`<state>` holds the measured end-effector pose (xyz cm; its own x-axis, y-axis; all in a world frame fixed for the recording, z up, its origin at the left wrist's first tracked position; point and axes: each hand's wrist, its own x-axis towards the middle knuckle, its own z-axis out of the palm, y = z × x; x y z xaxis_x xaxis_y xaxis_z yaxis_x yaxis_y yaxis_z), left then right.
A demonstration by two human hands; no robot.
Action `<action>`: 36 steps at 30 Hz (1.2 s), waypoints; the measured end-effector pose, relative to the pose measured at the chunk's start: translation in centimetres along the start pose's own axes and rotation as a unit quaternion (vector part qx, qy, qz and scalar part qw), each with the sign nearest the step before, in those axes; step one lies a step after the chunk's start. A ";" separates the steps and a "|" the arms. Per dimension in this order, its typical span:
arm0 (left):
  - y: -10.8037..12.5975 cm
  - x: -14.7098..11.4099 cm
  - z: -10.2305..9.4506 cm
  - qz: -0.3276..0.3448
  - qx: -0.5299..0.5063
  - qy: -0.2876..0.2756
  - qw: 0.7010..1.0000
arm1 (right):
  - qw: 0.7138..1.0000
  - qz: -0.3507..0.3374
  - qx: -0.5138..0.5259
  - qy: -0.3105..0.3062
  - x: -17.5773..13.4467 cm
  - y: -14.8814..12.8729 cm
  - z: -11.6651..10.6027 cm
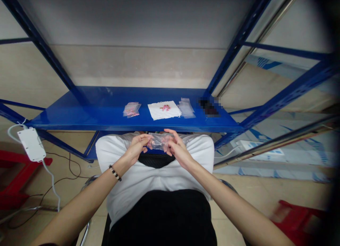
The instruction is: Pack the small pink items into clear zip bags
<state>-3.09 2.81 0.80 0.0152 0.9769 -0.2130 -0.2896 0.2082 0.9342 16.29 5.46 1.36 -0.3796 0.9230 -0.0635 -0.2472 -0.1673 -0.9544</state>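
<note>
Above my lap, a clear plastic bag (158,141) is stretched between my two hands, with some pink bits visible at its left end. My left hand (138,146) pinches the left end between thumb and fingers. On the other side, my right hand (176,146) grips the bag's right end, its index finger pointing outward. On the blue shelf in front lies a white cloth or paper sheet (156,111) carrying a small heap of pink pieces (166,107). To its left rests a stack of small bags with pink contents (131,110); flat clear bags (187,108) lie to its right.
A blurred-out dark object (209,107) lies at the right end of the blue shelf (101,107). A white power strip (32,144) hangs at the left, with cables on the floor. Red stools (16,178) stand at both sides. Wrapped panels (265,150) lean at right.
</note>
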 end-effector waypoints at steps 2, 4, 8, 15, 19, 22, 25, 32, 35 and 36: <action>0.1 0.0 0.1 0.009 -0.012 0.004 1.000 | 0.999 0.003 0.053 -0.003 0.2 0.1 0.0; 0.3 0.0 0.0 0.024 -0.007 0.003 1.000 | 0.994 0.014 0.108 -0.011 0.6 0.6 -0.1; 0.5 0.1 -0.2 0.067 0.037 -0.006 0.997 | 0.971 0.042 0.232 0.049 1.6 2.1 0.1; 0.7 0.0 -0.1 0.087 0.087 0.005 0.992 | 0.936 0.083 0.328 0.092 1.9 3.3 2.4; 0.9 0.1 -0.2 0.108 0.126 0.000 0.986 | 0.933 0.063 0.339 0.099 1.6 3.4 3.4; 0.8 0.3 -0.6 0.140 0.155 -0.005 0.978 | 0.933 0.057 0.338 0.105 1.4 3.8 3.6; 0.6 0.3 -0.8 0.167 0.193 -0.020 0.967 | 0.932 0.068 0.339 0.111 1.4 4.2 3.8; 1.0 -0.8 -0.1 0.236 0.307 -0.012 0.922 | 0.903 0.075 0.403 0.128 1.5 6.2 5.4; 1.3 -1.5 0.3 0.252 0.336 0.001 0.907 | 0.898 0.087 0.415 0.117 1.4 7.0 5.9; 1.3 -1.7 0.5 0.257 0.338 0.002 0.905 | 0.896 0.091 0.417 0.118 1.3 7.2 6.0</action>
<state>-3.06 1.47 2.53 0.0405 0.9533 0.2994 0.3952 -0.2905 0.8715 8.69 3.41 -3.84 -0.3060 0.8851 -0.3506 -0.8189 -0.4325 -0.3773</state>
